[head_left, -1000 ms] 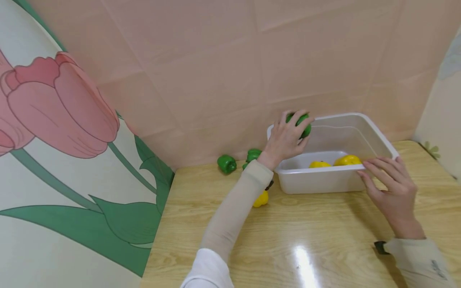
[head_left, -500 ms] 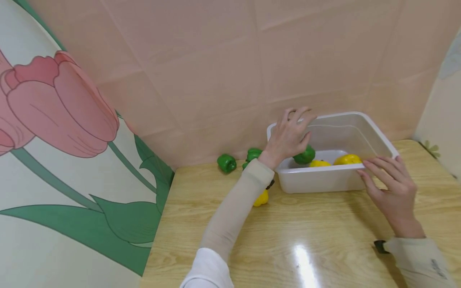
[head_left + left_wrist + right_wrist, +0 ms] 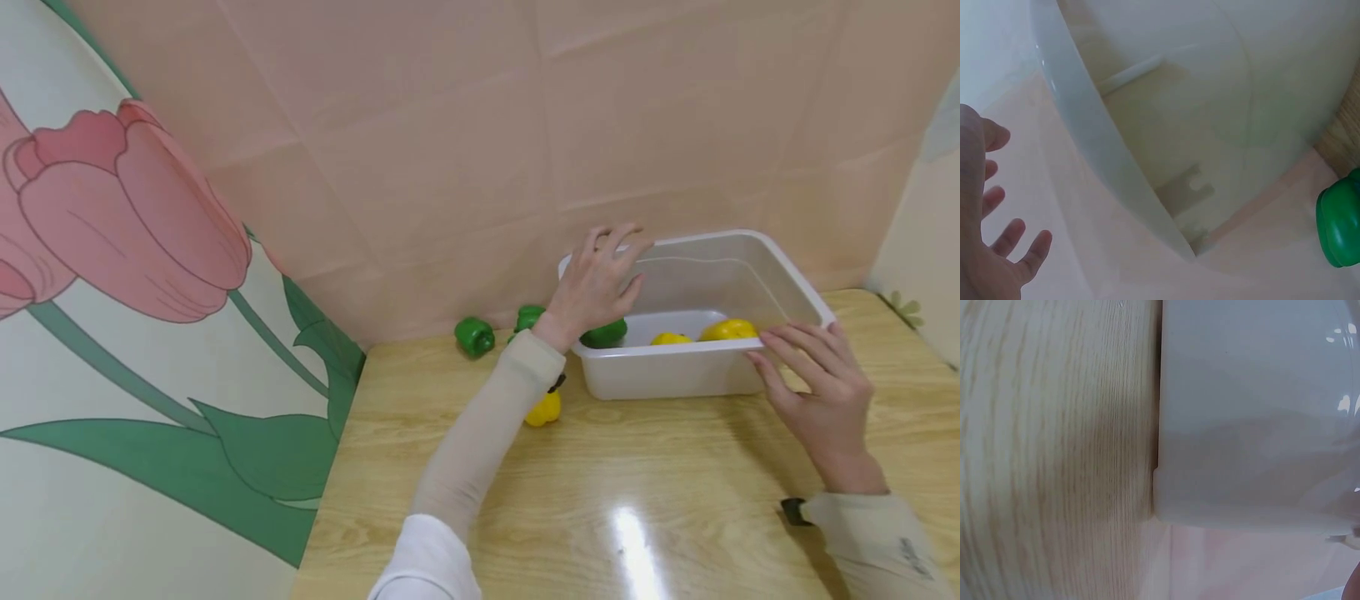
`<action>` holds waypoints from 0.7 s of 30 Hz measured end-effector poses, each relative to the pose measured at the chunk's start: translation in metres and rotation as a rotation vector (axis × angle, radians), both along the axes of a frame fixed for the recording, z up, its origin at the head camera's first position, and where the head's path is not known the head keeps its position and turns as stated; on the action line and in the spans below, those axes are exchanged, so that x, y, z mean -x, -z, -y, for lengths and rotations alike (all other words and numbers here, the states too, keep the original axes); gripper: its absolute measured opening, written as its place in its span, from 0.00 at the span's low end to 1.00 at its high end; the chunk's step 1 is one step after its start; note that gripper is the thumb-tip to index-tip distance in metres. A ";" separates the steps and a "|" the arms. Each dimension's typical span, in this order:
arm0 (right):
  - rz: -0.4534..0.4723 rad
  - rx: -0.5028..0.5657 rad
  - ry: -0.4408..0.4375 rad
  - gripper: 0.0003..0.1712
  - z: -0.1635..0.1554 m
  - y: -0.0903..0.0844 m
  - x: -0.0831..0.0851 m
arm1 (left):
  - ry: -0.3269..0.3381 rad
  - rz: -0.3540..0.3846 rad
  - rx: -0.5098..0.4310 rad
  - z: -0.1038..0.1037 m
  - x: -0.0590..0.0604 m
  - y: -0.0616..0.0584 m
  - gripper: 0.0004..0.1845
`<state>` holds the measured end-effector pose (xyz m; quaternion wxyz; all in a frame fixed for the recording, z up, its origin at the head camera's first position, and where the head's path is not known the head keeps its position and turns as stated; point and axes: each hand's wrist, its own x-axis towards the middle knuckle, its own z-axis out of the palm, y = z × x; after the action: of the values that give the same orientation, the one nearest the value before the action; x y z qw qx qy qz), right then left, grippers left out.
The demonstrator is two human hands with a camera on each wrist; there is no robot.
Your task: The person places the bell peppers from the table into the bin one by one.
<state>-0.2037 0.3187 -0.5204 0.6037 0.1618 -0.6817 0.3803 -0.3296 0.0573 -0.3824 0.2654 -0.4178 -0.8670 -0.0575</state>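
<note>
My left hand [image 3: 600, 279] hovers over the left end of a white plastic bin [image 3: 675, 371], its fingers spread and holding nothing. Below it a green bell pepper [image 3: 606, 333] lies in the bin, partly covered by the hand. Two yellow bell peppers [image 3: 729, 330] lie farther right inside. My right hand [image 3: 821, 387] grips the bin's rim at the front right corner, fingers over the edge and thumb outside. The left wrist view shows the left hand [image 3: 988, 250] beside the bin's rim [image 3: 1110, 156]; the right wrist view shows the bin's side wall [image 3: 1247, 425].
Left of the bin, a green bell pepper [image 3: 474, 337] sits on the wooden table [image 3: 420, 400]. Another green one [image 3: 529, 317] stands behind my left wrist, and a yellow bell pepper [image 3: 544, 410] lies partly under the forearm. A pink cloth [image 3: 450, 167] hangs behind the table.
The left hand let go of the green bell pepper, which dropped into the bin and rolled to its left end. The right hand stays on the rim.
</note>
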 end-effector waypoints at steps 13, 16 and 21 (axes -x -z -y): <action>-0.010 0.002 0.004 0.16 -0.001 -0.005 0.002 | -0.017 0.004 0.035 0.005 -0.004 -0.006 0.25; -0.015 0.003 0.004 0.17 -0.002 -0.005 0.003 | -0.015 0.010 0.033 0.005 -0.004 -0.006 0.26; -0.017 -0.003 0.003 0.17 -0.004 -0.004 0.005 | -0.008 -0.015 0.032 0.008 -0.005 -0.004 0.25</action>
<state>-0.2083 0.3223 -0.5164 0.6100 0.1650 -0.6773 0.3769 -0.3243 0.0493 -0.3779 0.2653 -0.4188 -0.8676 -0.0393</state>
